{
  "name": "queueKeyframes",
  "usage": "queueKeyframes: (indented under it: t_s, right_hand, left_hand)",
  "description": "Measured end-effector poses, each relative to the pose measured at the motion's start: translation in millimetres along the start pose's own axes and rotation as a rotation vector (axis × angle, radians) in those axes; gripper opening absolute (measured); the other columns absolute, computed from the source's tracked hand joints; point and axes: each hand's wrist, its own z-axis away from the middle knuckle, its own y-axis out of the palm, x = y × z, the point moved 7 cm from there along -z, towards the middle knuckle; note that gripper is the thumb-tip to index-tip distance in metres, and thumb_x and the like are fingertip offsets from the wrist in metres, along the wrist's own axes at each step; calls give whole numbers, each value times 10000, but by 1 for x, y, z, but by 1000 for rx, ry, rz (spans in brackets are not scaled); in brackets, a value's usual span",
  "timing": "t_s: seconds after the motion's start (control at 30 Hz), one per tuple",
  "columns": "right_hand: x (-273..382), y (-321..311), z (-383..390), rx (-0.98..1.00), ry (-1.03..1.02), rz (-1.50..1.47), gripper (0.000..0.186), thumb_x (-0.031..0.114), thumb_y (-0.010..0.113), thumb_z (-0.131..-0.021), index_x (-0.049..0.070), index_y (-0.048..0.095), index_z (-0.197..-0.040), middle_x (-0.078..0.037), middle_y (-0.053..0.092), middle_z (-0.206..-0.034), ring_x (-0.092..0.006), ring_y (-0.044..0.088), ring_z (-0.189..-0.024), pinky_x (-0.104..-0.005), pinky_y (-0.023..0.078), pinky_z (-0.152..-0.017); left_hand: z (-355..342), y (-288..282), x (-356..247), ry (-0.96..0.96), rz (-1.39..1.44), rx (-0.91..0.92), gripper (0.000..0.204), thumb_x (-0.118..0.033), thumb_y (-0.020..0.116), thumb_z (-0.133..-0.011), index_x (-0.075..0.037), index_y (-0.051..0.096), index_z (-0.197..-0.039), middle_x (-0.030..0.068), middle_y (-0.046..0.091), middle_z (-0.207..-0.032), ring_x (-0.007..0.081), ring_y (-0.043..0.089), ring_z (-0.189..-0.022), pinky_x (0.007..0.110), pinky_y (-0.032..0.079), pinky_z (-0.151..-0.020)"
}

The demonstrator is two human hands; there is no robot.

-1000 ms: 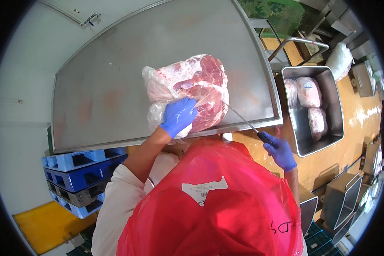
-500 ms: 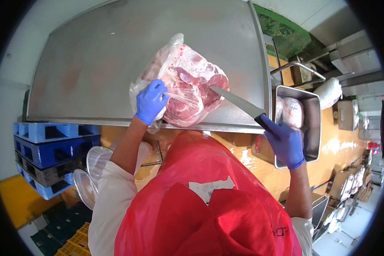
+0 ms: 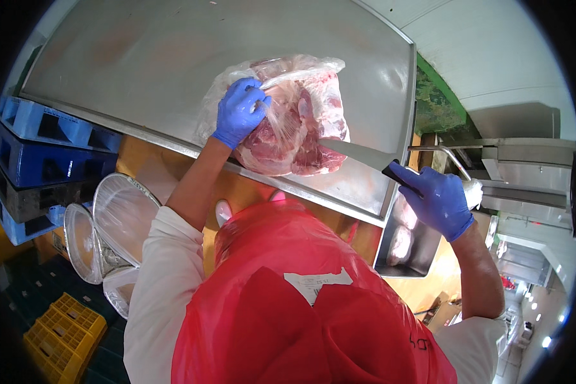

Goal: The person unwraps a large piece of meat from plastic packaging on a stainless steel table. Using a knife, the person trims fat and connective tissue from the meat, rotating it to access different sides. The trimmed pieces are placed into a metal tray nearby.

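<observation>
A large piece of raw meat [image 3: 307, 128] lies near the front edge of the steel table [image 3: 141, 70], partly wrapped in a clear plastic bag [image 3: 214, 96]. My left hand [image 3: 242, 112], in a blue glove, is closed on the bag at the meat's left side, and a stretched fold of film runs from it over the meat. In my right hand [image 3: 436, 200], also gloved in blue, is the black handle of a long knife [image 3: 361, 152]. The blade points left, and its tip meets the right side of the meat.
Below the table's right end stands a deep steel tub [image 3: 422, 256] with wrapped meat [image 3: 401, 240] in it. Blue pallets [image 3: 51, 150] are stacked at the left, near plastic-lined round bins [image 3: 125, 211]. A yellow crate [image 3: 67, 329] sits at the lower left.
The view has turned. The bag now spreads across the meat's far side, and my left hand has shifted along the film. The knife tip has come against the meat's right side.
</observation>
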Motion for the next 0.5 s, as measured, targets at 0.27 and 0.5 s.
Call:
queueKeyframes:
  t_s: [0.27, 0.5]
  right_hand:
    - [11, -16, -48, 217, -82, 92, 420, 267, 708, -977, 230, 661, -1392, -113, 657, -767, -304, 684, -663, -474, 523, -591]
    - [-36, 58, -39, 198, -58, -104, 536, 257, 712, -970, 254, 597, -1494, -100, 641, -719, -305, 677, -640, -465, 529, -604]
  left_hand:
    - [5, 1, -1, -109, 37, 28, 128, -121, 823, -821, -81, 706, -851, 94, 698, -991, 301, 711, -930, 397, 595, -789]
    - [5, 10, -1, -198, 48, 26, 112, -106, 797, -846, -68, 693, -854, 106, 703, -955, 311, 719, -846, 384, 596, -729]
